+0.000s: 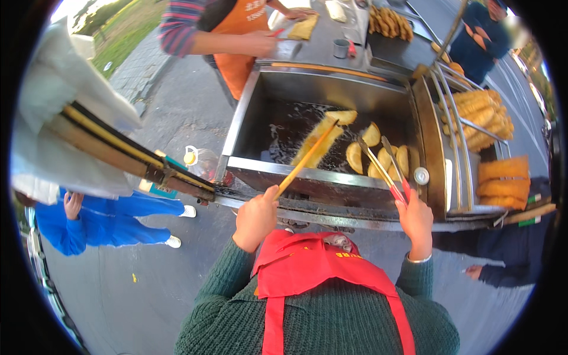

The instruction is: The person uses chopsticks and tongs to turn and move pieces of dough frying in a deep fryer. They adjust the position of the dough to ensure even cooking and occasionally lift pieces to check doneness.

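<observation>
My left hand (256, 218) is closed around a long wooden stick (306, 160), whose dark tip lies over a pale strip of frying dough (317, 142) in the oil of a rectangular metal fryer (310, 167). In my right hand (416, 219) is a pair of metal tongs with red handles (401, 190). Their two tips stand apart above several half-moon turnovers (354, 157) at the fryer's right side. One more turnover (346, 116) floats at the far end of the dough strip. Bubbles surround the strip.
Beyond the fryer, a co-worker in an orange apron (239, 44) handles dough (304, 26) on a metal table. Fried dough sticks (479, 117) fill a rack at right, beside fried slabs (503, 182). A can (421, 175) stands on the fryer's right edge. People stand left and right.
</observation>
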The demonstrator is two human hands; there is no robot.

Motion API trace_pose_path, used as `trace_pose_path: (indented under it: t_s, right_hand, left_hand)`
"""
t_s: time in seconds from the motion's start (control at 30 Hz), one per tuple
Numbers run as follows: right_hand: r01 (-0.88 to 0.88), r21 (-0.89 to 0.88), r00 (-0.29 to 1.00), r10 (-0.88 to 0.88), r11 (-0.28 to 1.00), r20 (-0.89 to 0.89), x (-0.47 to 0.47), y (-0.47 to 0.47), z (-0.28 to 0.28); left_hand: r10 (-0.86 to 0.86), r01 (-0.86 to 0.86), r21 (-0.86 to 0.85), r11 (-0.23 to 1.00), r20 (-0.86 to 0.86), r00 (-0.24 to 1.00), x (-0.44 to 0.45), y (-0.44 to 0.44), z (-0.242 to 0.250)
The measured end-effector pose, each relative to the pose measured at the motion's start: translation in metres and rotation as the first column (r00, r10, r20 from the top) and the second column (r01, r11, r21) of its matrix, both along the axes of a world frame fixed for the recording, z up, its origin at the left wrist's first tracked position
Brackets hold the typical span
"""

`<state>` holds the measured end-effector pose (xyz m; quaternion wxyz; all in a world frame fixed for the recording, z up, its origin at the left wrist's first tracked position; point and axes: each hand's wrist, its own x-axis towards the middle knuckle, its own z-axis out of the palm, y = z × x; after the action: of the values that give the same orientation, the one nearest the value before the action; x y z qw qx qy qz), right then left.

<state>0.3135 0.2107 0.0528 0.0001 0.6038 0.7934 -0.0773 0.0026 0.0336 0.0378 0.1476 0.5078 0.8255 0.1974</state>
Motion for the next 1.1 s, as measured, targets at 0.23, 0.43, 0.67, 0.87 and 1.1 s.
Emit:
trace_pose_path:
  t_s: [0.23,0.43,0.67,0.87,1.1]
  right_hand:
    - [0.042,-0.008,0.998,-0.042,0.999,0.038,-0.003,-0.014,0.0]
    - [0.125,-0.119,0.99,-0.116,0.985,0.077,-0.009,0.004,-0.016]
    - [0.122,-0.242,0.989,-0.097,0.963,0.112,-0.053,0.117,-0.073]
    - [0.132,-0.371,0.991,-0.135,0.919,0.018,-0.059,0.166,-0.104]
    - [0.199,-0.213,0.98,-0.198,0.957,0.027,-0.07,0.15,-0.09]
  left_hand:
    - [-0.104,0.094,-0.079,0.992,-0.133,0.986,-0.016,0.056,-0.037]
    - [-0.194,0.193,-0.018,0.981,-0.114,0.974,-0.014,0.069,-0.042]
    - [-0.337,0.327,-0.1,0.94,-0.108,0.935,0.003,0.103,-0.037]
    - [-0.399,0.367,-0.192,0.91,-0.17,0.901,0.014,0.118,-0.035]
    - [-0.366,0.336,-0.193,0.922,-0.152,0.918,0.009,0.112,-0.043]
